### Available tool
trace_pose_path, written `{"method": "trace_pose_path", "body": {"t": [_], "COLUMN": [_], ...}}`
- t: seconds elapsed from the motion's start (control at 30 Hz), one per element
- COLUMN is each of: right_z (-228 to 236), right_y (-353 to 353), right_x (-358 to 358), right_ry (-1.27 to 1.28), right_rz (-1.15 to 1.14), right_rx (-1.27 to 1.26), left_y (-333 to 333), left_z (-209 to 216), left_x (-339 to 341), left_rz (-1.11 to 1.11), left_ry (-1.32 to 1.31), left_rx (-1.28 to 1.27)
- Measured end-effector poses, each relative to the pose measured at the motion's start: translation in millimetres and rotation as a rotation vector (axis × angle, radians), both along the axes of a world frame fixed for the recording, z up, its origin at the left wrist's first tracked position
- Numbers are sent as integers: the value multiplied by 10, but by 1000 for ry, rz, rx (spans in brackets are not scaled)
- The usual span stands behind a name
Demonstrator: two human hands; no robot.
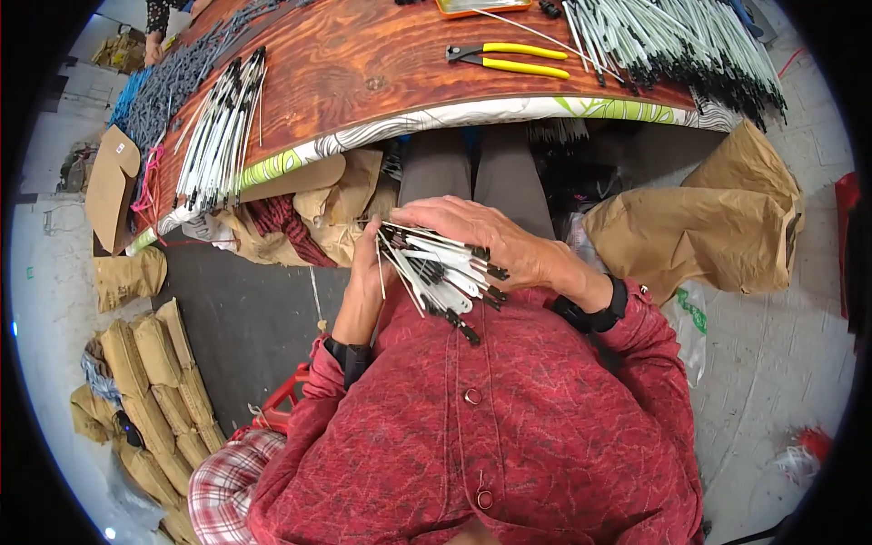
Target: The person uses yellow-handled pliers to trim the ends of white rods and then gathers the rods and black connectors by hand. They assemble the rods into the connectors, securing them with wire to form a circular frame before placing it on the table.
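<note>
A bundle of thin white sticks with black tips is between my two hands, above my lap. Its black ends point toward my body and fan out unevenly. My left hand is closed around the left side, where one or two sticks jut out apart from the rest. Across the far side and top of the bundle curves my right hand, its fingers wrapped over it. Parts of both hands' fingers are hidden behind the sticks. Some flat white pieces show among the sticks.
Ahead is a wooden table with yellow-handled nippers, a white stick pile at left and a bigger stick pile at right. Grey pieces lie far left. A brown paper bag stands right. Another person's hand shows far left.
</note>
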State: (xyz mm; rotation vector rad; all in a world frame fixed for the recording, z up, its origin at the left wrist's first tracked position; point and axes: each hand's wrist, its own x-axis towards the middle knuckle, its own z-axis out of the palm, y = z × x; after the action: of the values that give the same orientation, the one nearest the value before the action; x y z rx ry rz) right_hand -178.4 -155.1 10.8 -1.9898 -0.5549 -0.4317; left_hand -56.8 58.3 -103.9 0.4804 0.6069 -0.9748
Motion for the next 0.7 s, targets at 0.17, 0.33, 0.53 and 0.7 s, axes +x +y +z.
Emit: {"method": "trace_pose_path", "body": {"t": [0.17,0.33,0.53,0.7], "right_z": [-124,-250,-296,-246], "right_y": [-35,-32,39,21], "right_x": [6,45,98,125], "right_ry": [108,80,36,79], "right_rz": [188,154,76,21], "right_rx": [12,62,152,270], "left_y": [181,160,172,348], "left_z": [-398,-139,70,118], "left_x": [-49,-123,-82,33], "left_rz": [-92,-283,-504,-784], "left_ry": [47,-137,-342,-662], "left_rx": [153,218,497,817]}}
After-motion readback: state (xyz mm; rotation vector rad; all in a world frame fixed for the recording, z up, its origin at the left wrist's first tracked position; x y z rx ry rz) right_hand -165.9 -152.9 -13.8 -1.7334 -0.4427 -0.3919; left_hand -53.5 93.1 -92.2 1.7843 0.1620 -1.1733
